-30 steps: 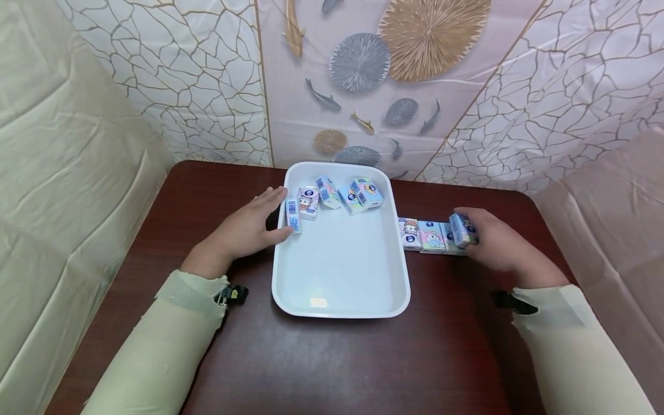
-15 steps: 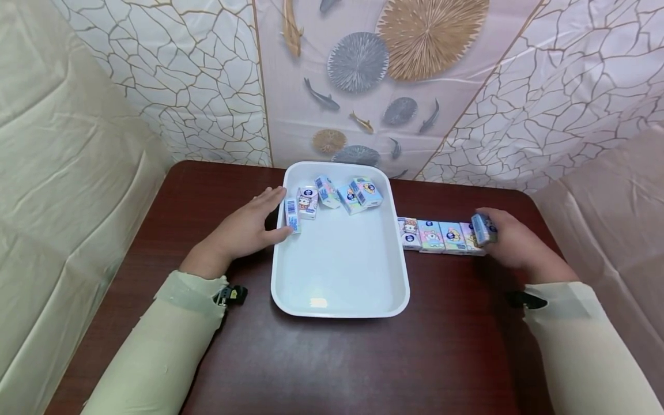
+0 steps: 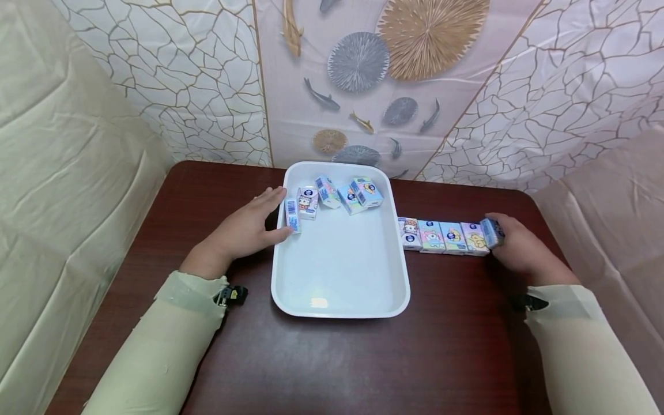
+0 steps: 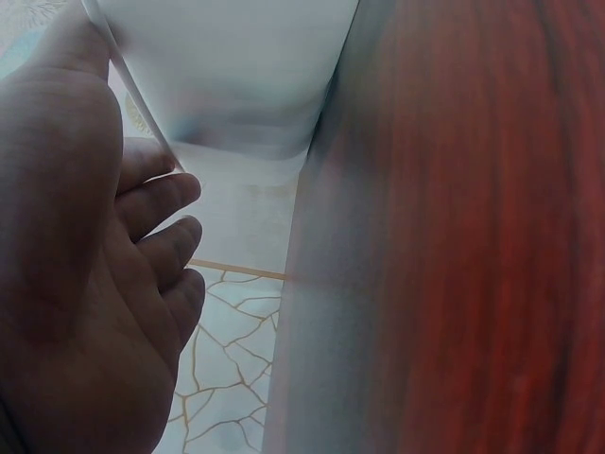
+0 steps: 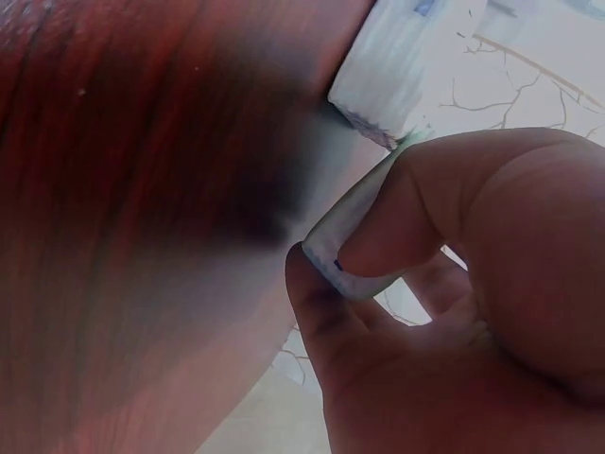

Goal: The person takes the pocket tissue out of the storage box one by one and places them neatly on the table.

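Observation:
In the head view my right hand (image 3: 523, 248) pinches a small tissue pack (image 3: 490, 231) between thumb and fingers, tilted, at the right end of a row of cartoon-printed tissue packs (image 3: 452, 237). The right wrist view shows the held pack (image 5: 352, 248) between thumb and fingertip, close to the end of the row (image 5: 388, 71). My left hand (image 3: 242, 227) rests at the left rim of a white tray (image 3: 339, 314), fingers extended. From the left wrist its fingers touch the tray's edge (image 4: 142, 99). Several more packs (image 3: 308, 203) lie at the tray's far end.
The tray stands mid-table, and the row starts against its right side. A dark red-brown table (image 3: 332, 369) extends around it. Behind rises a patterned cloth backdrop (image 3: 207, 86), with pale cloth (image 3: 612, 230) at both sides.
My right hand has moved right with the pack, from above the row to the row's right end, uncovering the packs beneath. My left hand and the tray stay put.

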Demonstrator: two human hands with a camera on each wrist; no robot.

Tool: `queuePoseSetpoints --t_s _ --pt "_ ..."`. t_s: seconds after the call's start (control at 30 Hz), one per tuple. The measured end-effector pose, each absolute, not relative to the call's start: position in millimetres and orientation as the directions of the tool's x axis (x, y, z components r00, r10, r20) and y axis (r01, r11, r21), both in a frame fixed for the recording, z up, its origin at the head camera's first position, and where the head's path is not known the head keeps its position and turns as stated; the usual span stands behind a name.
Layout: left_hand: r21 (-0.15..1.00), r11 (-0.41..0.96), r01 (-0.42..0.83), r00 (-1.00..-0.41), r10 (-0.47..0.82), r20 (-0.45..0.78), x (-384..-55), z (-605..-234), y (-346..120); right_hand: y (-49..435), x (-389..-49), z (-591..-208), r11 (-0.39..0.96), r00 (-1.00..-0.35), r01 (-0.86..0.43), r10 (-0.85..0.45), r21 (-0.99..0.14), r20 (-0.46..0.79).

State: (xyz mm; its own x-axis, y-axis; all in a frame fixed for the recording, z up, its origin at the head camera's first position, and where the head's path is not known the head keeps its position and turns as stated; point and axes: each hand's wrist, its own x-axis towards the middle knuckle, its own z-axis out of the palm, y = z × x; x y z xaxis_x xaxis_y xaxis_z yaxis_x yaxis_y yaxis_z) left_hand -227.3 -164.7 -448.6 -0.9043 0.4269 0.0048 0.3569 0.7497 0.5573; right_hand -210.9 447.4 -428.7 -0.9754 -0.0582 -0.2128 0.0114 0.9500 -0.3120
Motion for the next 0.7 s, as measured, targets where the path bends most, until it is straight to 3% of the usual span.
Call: queuePoseSetpoints --t_s 0.7 --pt "0.564 0.746 0.353 -0.905 0.426 0.003 -227.1 -449.5 -165.1 454.2 -210.2 -438.2 0.95 -0.981 -0.005 -0.065 -0.312 -0.182"
